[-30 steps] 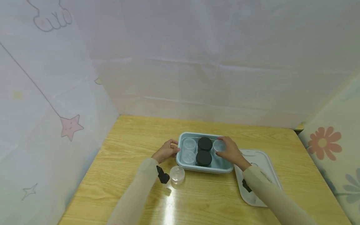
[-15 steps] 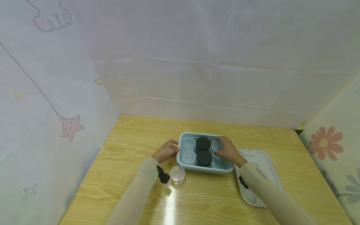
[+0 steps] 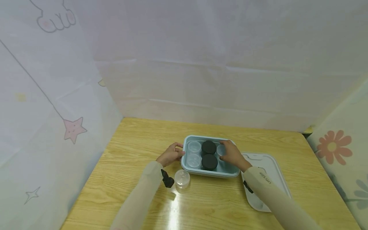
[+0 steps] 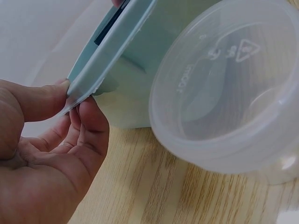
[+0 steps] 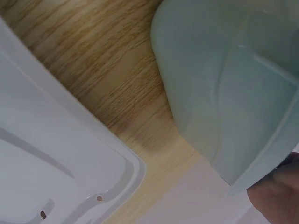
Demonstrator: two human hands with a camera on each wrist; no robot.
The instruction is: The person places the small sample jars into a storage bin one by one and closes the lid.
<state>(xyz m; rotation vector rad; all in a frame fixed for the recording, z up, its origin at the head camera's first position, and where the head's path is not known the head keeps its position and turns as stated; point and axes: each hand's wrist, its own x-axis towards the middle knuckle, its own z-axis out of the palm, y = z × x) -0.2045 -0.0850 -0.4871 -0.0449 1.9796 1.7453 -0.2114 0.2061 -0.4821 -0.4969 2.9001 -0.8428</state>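
Observation:
A light blue plastic box stands on the table, its rim pinched at the left end by the thumb and fingers of my left hand. Inside, two clear round containers sit on the left, beside two black round lids in the middle column. My right hand reaches over the box's right end and grips another clear round container in the far right part, partly hidden by the fingers. In the right wrist view, only part of that hand shows past the box rim.
One more clear round container stands on the wooden table in front of the box, near the left wrist. A white lid lies at the box's right, under the right forearm. Printed cloth hangs behind and at both sides.
My right hand has moved slightly left and down with the clear container, which now sits lower in the box. The left hand keeps its hold on the rim.

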